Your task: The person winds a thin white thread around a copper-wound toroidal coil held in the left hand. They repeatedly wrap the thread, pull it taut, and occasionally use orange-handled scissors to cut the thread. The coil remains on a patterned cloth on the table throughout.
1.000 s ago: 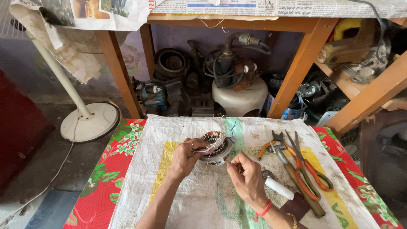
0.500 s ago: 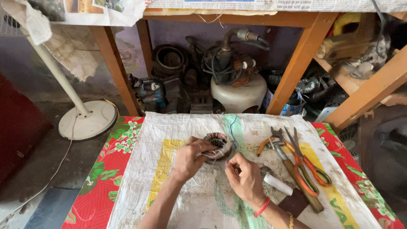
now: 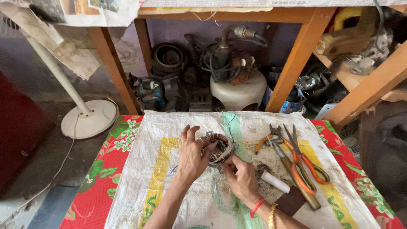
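Carefully, I watch my left hand (image 3: pixel 193 154) curled around the round wire coil (image 3: pixel 219 148) on the white sack (image 3: pixel 140 178), while my right hand (image 3: pixel 242 178) pinches its edge. Thin wires could snap if I tug hard.

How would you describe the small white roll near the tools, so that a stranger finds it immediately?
Start at the white woven sack that covers the table. To the right of the right hand, just left of the orange-handled scissors, lies the white roll. It is the only plain white cylinder there; its neighbours are metal tools with coloured handles.
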